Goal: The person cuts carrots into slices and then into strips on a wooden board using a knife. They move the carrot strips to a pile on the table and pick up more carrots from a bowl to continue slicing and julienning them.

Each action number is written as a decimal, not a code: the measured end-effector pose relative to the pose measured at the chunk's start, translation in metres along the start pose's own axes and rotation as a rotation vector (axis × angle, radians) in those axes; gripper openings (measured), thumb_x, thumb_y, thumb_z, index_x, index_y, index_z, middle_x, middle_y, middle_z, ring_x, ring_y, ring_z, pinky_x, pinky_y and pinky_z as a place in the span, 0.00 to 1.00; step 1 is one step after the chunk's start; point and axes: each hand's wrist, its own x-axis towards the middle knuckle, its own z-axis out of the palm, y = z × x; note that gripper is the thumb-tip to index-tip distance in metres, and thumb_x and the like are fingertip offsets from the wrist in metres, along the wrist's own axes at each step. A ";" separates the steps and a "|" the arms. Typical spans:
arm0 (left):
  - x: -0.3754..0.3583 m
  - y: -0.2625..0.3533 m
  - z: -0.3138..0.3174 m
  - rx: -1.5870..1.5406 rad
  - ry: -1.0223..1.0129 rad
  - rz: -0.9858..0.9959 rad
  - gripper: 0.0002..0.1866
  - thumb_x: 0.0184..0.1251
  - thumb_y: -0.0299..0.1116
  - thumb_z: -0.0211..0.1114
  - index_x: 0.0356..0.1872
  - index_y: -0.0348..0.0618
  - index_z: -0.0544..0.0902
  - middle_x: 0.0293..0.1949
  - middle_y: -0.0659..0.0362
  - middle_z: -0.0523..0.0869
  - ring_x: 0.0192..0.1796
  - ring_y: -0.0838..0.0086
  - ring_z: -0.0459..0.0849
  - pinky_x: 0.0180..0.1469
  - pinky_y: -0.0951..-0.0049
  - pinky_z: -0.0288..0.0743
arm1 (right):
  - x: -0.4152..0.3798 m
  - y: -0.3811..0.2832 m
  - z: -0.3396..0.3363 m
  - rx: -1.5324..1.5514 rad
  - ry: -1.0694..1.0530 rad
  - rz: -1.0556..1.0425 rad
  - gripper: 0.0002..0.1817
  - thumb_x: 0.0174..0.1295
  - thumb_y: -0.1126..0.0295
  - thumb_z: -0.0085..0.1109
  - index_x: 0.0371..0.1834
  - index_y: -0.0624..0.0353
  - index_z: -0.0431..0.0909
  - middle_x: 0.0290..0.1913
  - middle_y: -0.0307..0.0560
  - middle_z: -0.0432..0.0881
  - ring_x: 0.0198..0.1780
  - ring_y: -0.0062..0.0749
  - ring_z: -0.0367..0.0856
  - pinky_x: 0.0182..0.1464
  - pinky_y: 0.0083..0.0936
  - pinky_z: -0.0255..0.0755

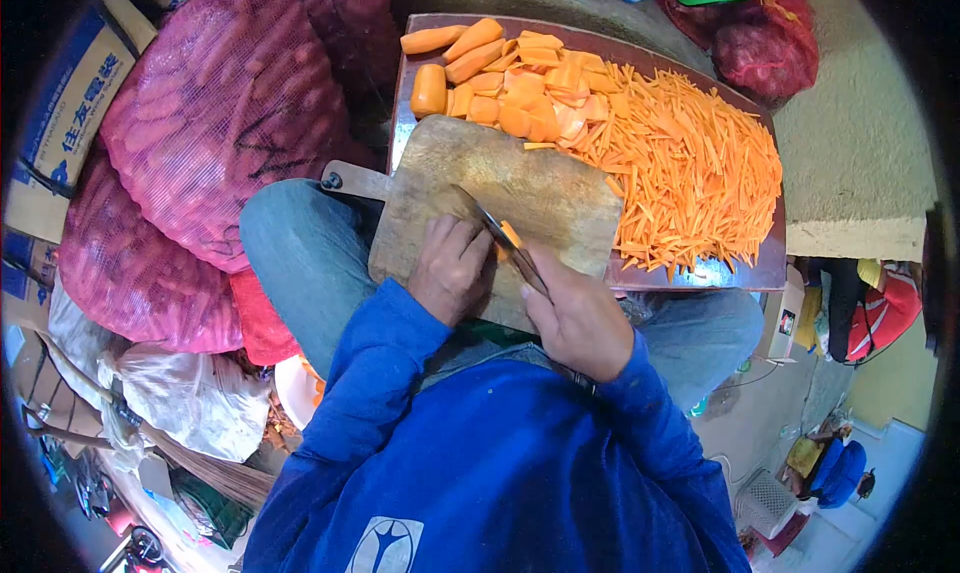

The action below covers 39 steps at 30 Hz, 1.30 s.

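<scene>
My right hand (582, 318) is wrapped round the handle of a knife (493, 225), whose blade slants up and left across the wooden cutting board (420, 173). A small carrot piece (511, 235) lies against the blade's right side. My left hand (452, 270) is closed on the board just left of the blade, with curled fingers. A bit of orange shows between its fingertips and the knife, so it grips a carrot piece that is mostly hidden. Behind the board are carrot slices (530, 103) and several peeled carrot chunks (429, 90). Right of these spreads a pile of carrot strips (690, 173).
The carrots rest on a dark red table (765, 268) under the board. Large red mesh sacks (230, 123) crowd the left, beside cardboard boxes (70, 103). Another mesh sack (765, 58) sits at the back right. A white plastic basket (765, 503) stands at the lower right.
</scene>
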 end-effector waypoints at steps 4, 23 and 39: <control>-0.003 -0.001 0.001 -0.005 0.002 -0.013 0.16 0.53 0.21 0.75 0.45 0.33 0.87 0.44 0.48 0.85 0.47 0.51 0.82 0.51 0.53 0.76 | -0.009 -0.001 0.001 0.030 -0.014 0.061 0.20 0.76 0.69 0.59 0.67 0.64 0.74 0.42 0.71 0.86 0.45 0.75 0.85 0.46 0.57 0.78; -0.002 -0.002 -0.007 -0.049 0.011 -0.001 0.16 0.54 0.20 0.74 0.46 0.33 0.87 0.44 0.49 0.86 0.46 0.51 0.83 0.51 0.54 0.78 | -0.002 0.013 0.003 -0.042 0.052 -0.040 0.22 0.76 0.69 0.60 0.69 0.63 0.72 0.41 0.71 0.86 0.45 0.71 0.88 0.45 0.56 0.79; 0.009 0.000 -0.020 -0.094 0.241 -0.216 0.10 0.57 0.19 0.77 0.40 0.40 0.90 0.39 0.54 0.88 0.44 0.56 0.85 0.49 0.58 0.75 | -0.039 0.045 -0.019 -0.072 0.190 -0.008 0.24 0.73 0.67 0.66 0.68 0.66 0.79 0.50 0.69 0.90 0.50 0.71 0.89 0.52 0.52 0.83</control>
